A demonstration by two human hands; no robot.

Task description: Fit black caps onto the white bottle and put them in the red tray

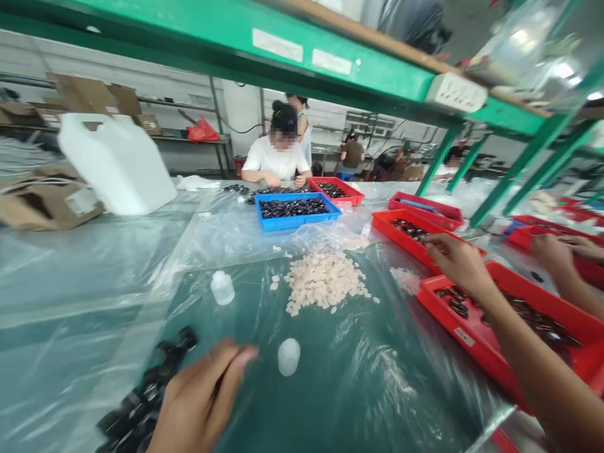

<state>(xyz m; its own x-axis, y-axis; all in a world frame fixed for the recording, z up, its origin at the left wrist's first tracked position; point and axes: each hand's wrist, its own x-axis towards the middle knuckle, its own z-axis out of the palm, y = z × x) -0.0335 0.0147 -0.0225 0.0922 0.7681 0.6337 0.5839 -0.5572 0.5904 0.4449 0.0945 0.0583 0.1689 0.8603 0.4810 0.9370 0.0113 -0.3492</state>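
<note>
My left hand [201,393] is closed in a pinch low in the view, thumb against forefinger; whatever it may hold is hidden. Beside it on the left lies a row of small black parts [146,384]. A small translucent white bottle or cap [289,357] stands just right of its fingertips, and a similar white bottle [222,288] stands farther back. My right hand [460,264] is above the near red tray [465,336] of dark glossy pieces, by the edge of another red tray [384,221]. Its fingers are bent together, and I cannot make out anything between them.
A pile of cream-coloured small pieces [325,280] lies mid-table on plastic sheeting. Beyond it sits a blue tray [297,220] of dark pieces, with a person [278,154] working behind. Another person's hands [561,255] are at right. A white jug [117,167] stands left; green shelf beam [396,78] overhead.
</note>
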